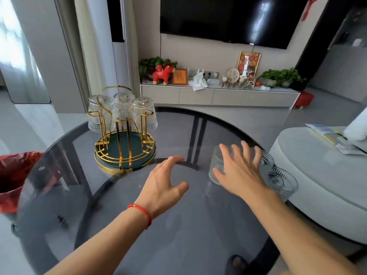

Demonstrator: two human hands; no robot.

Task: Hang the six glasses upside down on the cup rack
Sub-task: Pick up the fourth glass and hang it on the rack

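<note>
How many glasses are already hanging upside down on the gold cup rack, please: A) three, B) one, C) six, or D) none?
A: three ribbed glasses sit inverted on the far prongs of the gold cup rack, while its near prongs are bare and the other glasses stand on the glass table by the right hand.

Both forearms extended; left hand (165,182) and right hand (239,171) fingers spread.

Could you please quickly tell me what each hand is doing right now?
Left hand: open, empty, hovering above the glass table.
Right hand: open, fingers spread over a glass, not closed on it.
</note>
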